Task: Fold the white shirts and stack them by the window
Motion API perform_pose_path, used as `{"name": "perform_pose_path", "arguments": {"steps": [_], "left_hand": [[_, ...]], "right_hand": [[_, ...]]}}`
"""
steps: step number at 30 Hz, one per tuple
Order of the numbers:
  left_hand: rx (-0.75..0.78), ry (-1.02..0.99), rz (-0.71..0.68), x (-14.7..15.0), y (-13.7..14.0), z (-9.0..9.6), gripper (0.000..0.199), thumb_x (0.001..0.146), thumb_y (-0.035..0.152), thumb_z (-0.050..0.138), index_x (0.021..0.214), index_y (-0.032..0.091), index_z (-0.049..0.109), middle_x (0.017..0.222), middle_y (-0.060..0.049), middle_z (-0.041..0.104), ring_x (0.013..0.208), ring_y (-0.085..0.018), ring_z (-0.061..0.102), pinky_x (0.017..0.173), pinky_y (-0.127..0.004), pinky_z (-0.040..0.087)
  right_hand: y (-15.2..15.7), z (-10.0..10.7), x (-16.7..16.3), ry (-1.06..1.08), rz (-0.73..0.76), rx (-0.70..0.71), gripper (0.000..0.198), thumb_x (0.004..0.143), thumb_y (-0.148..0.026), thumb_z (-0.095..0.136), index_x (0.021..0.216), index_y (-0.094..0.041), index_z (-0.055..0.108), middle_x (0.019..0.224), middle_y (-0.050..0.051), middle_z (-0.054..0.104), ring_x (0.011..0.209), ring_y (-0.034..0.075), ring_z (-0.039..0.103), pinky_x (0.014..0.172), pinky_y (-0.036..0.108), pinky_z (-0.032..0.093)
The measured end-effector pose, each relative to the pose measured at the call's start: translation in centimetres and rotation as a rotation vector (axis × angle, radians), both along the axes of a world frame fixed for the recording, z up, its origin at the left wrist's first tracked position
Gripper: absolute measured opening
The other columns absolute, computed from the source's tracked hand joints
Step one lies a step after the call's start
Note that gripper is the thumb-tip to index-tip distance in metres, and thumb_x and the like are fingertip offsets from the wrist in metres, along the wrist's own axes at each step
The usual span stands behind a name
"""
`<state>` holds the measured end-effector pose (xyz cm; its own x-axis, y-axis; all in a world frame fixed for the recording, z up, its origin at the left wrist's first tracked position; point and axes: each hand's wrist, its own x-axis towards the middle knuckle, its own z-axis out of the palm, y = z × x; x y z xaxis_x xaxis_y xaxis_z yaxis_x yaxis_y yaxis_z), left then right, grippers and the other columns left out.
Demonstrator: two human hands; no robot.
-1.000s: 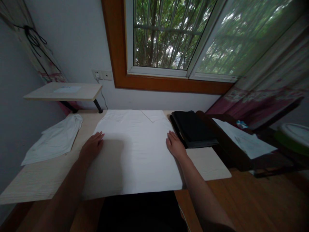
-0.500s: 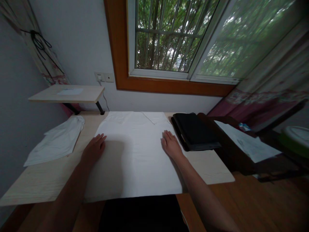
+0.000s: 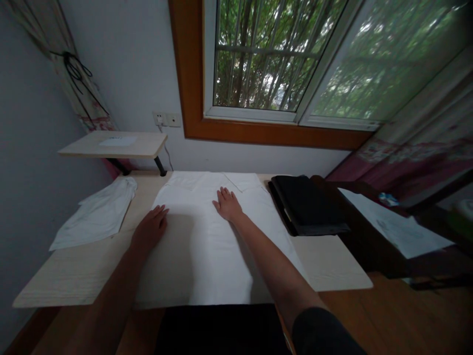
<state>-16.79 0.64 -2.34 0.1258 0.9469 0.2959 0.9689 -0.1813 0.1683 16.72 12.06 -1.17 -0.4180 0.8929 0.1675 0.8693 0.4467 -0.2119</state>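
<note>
A white shirt (image 3: pixel 218 246) lies spread flat over the middle of the table, its collar end toward the wall. On its left edge rests my left hand (image 3: pixel 151 226), palm down with the fingers stretched out. My right hand (image 3: pixel 227 204) lies flat on the upper middle of the shirt, just below the collar, fingers apart. Neither hand grips the cloth. Shadows from the arms fall across the fabric.
More white cloth (image 3: pixel 98 214) lies folded at the table's left, below a small raised shelf (image 3: pixel 144 143). Black folders (image 3: pixel 308 204) sit to the right on the wooden table (image 3: pixel 340 264). Farther right, papers (image 3: pixel 395 222) lie on a dark surface. A window (image 3: pixel 266 64) is ahead.
My right hand has moved left from the shirt's right edge to its upper middle. The left hand stays on the left edge. The view has shifted slightly.
</note>
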Motion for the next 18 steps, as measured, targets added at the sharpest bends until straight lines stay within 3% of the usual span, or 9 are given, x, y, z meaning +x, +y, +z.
{"name": "perform_pose_path", "arguments": {"steps": [6,12,18], "left_hand": [[-0.002,-0.003,0.020,-0.1,0.0,-0.1,0.051,0.097,0.033,0.034,0.137,0.015,0.062,0.152,-0.011,0.056,0.146,-0.024,0.046,0.124,-0.044,0.037],[0.015,-0.006,0.031,-0.1,-0.2,-0.1,0.050,0.096,0.032,0.036,0.138,0.019,0.061,0.152,-0.008,0.056,0.145,-0.024,0.047,0.125,-0.045,0.035],[0.043,-0.016,0.025,-0.3,0.0,-0.6,0.050,0.096,0.033,0.037,0.136,0.017,0.062,0.150,-0.011,0.058,0.144,-0.025,0.049,0.124,-0.047,0.036]], "right_hand": [[-6.7,-0.3,-3.4,0.038,0.328,0.037,0.065,0.105,-0.053,0.044,0.157,-0.013,0.039,0.167,0.017,0.028,0.157,0.029,0.023,0.127,0.053,0.019],[-14.7,1.2,-3.5,0.101,0.568,0.002,0.067,0.104,-0.053,0.046,0.158,-0.015,0.036,0.167,0.012,0.031,0.157,0.025,0.024,0.129,0.049,0.018],[-18.4,2.6,-3.3,0.052,0.716,-0.045,0.061,0.106,-0.047,0.044,0.158,-0.017,0.036,0.167,0.008,0.033,0.158,0.021,0.020,0.130,0.046,0.013]]}}
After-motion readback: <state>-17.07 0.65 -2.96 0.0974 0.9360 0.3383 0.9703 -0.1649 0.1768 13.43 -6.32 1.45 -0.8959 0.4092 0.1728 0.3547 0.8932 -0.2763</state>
